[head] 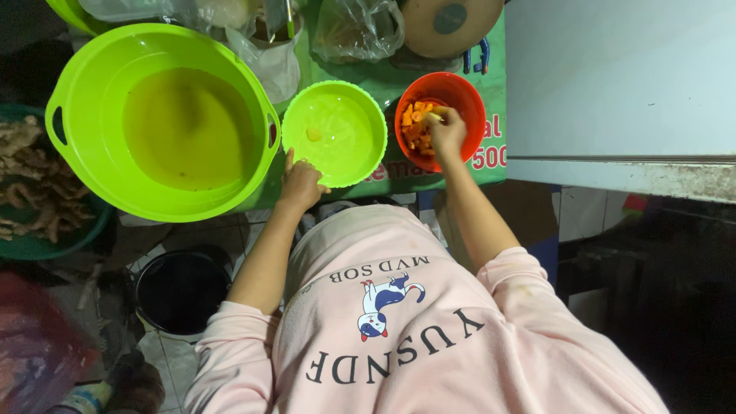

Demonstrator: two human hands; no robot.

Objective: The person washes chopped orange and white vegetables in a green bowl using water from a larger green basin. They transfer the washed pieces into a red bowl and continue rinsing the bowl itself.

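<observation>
Three bowls sit in a row across the top of the frame, and I read the layout as a working line. The big green tub [161,123], upper left, holds yellowish liquid. The small green bowl [334,132], top centre, holds clear liquid with a pale bit floating in it. The red bowl [441,119], just right of it, is full of orange chunks [416,126]. All three rest on a green table [491,92]. My left hand [299,184] sits on the near rim of the small green bowl, fingers curled loosely against the edge; I judge it steadies the bowl, though it grips nothing else that I can see. My right hand [446,132] is down inside the red bowl on top of the chunks, fingers pinched around something pale; I cannot tell exactly what. The bowls touch or nearly touch, probably so pieces move across with little reach. A dark basin [31,184] of brownish roots sits at the left edge, a black bucket [182,291] lower left, and plastic bags [356,27] and a round tan lid [448,23] along the top.
</observation>
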